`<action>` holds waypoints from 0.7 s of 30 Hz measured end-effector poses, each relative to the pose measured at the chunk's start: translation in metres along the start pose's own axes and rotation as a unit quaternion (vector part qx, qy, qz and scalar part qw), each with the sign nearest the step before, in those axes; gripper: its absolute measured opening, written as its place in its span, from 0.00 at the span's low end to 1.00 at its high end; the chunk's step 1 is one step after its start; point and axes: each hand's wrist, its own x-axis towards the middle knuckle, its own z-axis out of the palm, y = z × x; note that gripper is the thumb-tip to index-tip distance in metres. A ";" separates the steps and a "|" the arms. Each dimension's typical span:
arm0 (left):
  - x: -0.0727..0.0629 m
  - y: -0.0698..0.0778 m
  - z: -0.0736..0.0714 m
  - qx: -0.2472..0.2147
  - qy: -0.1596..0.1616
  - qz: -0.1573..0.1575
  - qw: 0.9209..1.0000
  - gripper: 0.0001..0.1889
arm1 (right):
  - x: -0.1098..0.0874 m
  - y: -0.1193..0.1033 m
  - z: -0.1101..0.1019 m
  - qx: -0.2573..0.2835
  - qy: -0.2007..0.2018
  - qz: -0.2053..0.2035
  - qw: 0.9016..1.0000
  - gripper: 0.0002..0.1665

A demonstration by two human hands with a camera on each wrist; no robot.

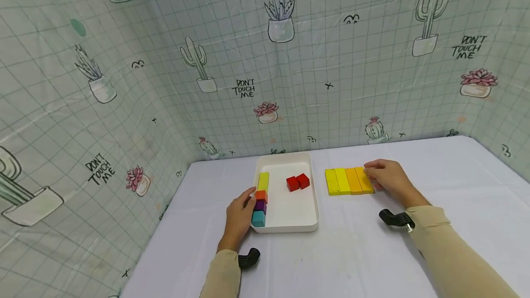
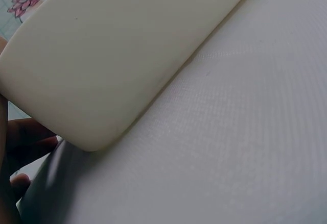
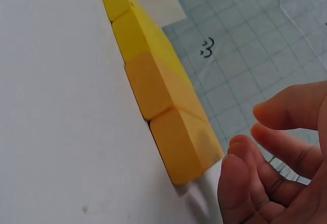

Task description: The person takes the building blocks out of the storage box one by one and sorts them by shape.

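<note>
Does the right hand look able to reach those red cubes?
Probably yes: the red cubes lie uncovered in the tray, though the right hand must clear the yellow-orange blocks and rim.

White tray (image 1: 291, 215): left rim partly covered by left hand (image 1: 238, 215); contact between fingertips and orange-red block (image 1: 261, 195) inside not resolvable. Left wrist view: tray cropped by top edge, contents hidden behind its wall; left hand cropped by left edge. Right of tray: right hand (image 1: 391, 179) overlaps the end amber block (image 1: 363, 182), contact unclear; hand cropped by right edge in right wrist view. Nearer than tray: left sleeve (image 1: 221, 272), right sleeve (image 1: 459, 252), both cut by bottom edge of head view.
</note>
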 end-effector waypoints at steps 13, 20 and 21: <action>0.000 -0.003 -0.001 -0.004 0.000 0.002 1.000 0.20 | 0.000 -0.043 0.033 0.054 -0.088 -0.018 0.995 0.28; 0.000 -0.006 0.000 0.002 0.002 0.008 1.000 0.20 | 0.004 -0.070 0.061 0.099 -0.136 -0.050 0.984 0.27; 0.001 -0.006 0.000 0.003 0.002 0.011 1.000 0.20 | 0.005 -0.073 0.066 0.108 -0.142 -0.047 0.983 0.28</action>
